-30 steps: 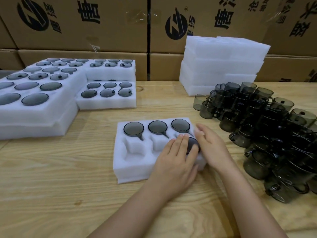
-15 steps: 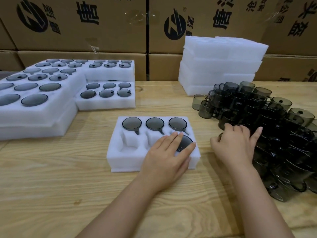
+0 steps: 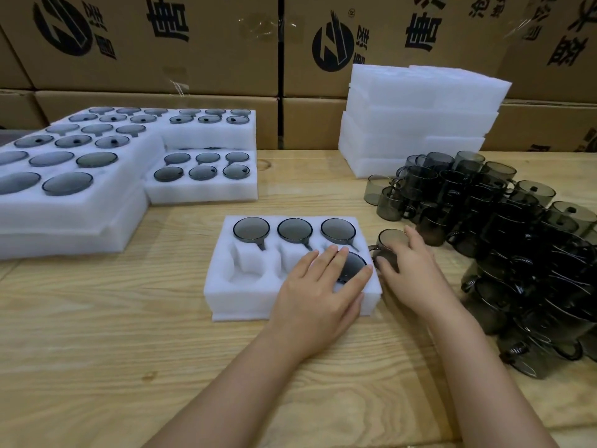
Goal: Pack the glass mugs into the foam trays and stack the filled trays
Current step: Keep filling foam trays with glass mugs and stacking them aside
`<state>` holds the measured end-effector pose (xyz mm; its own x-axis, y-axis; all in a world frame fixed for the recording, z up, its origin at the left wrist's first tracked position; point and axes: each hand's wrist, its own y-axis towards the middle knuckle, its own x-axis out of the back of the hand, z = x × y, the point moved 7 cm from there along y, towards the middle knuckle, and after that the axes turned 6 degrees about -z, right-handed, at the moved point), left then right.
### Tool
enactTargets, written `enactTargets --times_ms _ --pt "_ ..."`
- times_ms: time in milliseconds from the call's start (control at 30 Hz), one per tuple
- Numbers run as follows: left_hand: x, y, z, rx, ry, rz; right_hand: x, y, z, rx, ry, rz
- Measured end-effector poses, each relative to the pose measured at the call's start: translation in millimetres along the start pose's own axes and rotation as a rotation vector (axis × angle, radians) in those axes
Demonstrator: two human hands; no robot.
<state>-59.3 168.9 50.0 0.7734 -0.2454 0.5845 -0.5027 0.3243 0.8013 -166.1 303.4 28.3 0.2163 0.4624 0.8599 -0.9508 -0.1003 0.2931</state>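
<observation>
A white foam tray [image 3: 245,299] lies in the middle of the wooden table. Three smoky glass mugs fill its back row, and a fourth mug [image 3: 353,268] sits in the front right pocket. The two other front pockets hold nothing. My left hand [image 3: 318,294] rests flat on the tray's front right part, fingers straight over the fourth mug. Just right of the tray, my right hand [image 3: 412,270] grips a loose glass mug [image 3: 387,239] from above, thumb on its near side.
A big pile of loose dark mugs [image 3: 504,240] covers the table's right side. A stack of foam trays [image 3: 416,118] stands behind it. Filled trays [image 3: 80,176] are stacked at the left, a smaller filled stack [image 3: 206,163] beside them. Cardboard boxes line the back.
My right hand went from the tray to the mug pile and came back beside the tray holding a mug. My left hand stayed flat on the tray, which shifted slightly.
</observation>
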Motion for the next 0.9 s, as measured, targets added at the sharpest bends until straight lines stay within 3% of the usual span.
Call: enactTargets --times_ms 100,200,267,333,433,533,700,900 --pt "5.8 1.1 -3.4 -0.001 -0.002 -0.034 0.6 2.3 -4.5 -0.032 0.063 -0.034" --pt "24.1 1.0 3.0 0.072 -0.048 -0.173 23.6 -2.6 -0.9 -0.072 0.137 -0.244" --pt "35.6 0.2 14.3 0.162 -0.078 -0.242 46.9 -10.0 16.3 -0.007 0.222 -0.415" --pt "40.8 -0.7 26.0 0.257 -0.097 -0.244 59.1 -19.0 44.6 0.112 0.373 -0.463" --pt "35.5 -2.8 36.0 0.353 -0.085 -0.127 49.6 -34.2 85.0 0.207 0.556 -0.371" --pt "30.4 -4.4 40.9 0.382 -0.061 -0.045 35.7 -41.5 95.6 0.164 0.647 -0.325" --pt "31.3 -3.1 56.6 0.564 -0.281 -0.008 17.0 -45.2 105.7 0.177 0.735 -0.146" --pt "29.1 -4.2 76.7 0.594 -0.337 0.180 15.4 -46.9 112.0 0.235 0.741 -0.024"
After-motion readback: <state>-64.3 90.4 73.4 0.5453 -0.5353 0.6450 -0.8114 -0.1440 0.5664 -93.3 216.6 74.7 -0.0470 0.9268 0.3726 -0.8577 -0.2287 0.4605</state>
